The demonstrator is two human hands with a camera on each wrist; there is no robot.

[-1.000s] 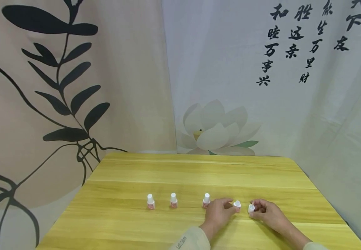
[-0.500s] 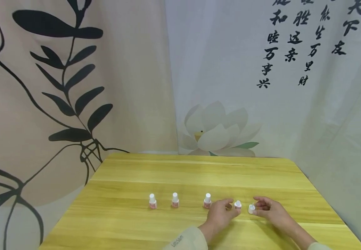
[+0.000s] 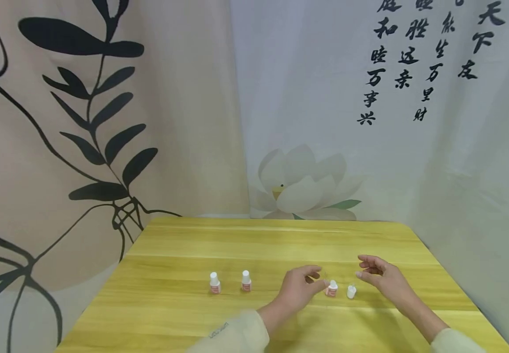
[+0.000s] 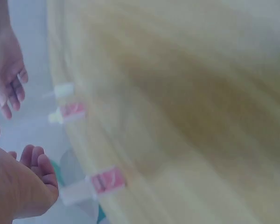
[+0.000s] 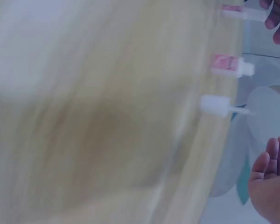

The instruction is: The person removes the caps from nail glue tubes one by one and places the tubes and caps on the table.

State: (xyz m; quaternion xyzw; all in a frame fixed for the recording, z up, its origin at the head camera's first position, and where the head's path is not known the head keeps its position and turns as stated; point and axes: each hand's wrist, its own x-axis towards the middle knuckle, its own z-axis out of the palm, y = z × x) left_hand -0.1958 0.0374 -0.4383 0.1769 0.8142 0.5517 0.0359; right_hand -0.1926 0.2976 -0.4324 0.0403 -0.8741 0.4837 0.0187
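In the head view an uncapped small white bottle with a pink label (image 3: 331, 290) stands upright on the table. Just right of it, a white cap (image 3: 351, 292) rests upside down, its thin stem (image 5: 241, 110) sticking up as the right wrist view shows. My left hand (image 3: 299, 289) hovers left of the uncapped bottle, fingers loosely bent around nothing. Up and right of the cap is my raised right hand (image 3: 386, 282), relaxed and holding nothing. A capped bottle (image 4: 107, 181), hidden behind my left hand in the head view, appears close to that hand in the left wrist view.
Two more capped bottles, one (image 3: 215, 283) farther left and one (image 3: 246, 281) nearer, stand upright on the wooden table (image 3: 254, 240). Behind the table's back edge hangs a printed curtain (image 3: 192, 122) with plants and writing.
My right hand has let go of the cap and risen away from it. My left hand has come off the uncapped bottle and shifted left and up, covering a capped bottle.
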